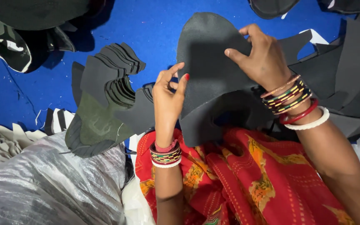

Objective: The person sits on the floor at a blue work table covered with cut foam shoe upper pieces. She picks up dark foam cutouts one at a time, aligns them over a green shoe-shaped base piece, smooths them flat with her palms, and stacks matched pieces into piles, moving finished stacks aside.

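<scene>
One package only: a crinkled grey woven plastic sack [42,187] sits low left, just beside the red patterned cloth [246,179].

Both forearms are bare, with no sleeves in view. The left hand [169,98] has red polish on a fingernail, and its wrist carries a stack of bangles [166,155]: one pinkish red, several striped in red, green and gold, and a white one. The right hand [261,58] has a bigger stack of wrist bangles [293,102]: thin coppery ones, striped ones, a plain red and a thick white.
</scene>
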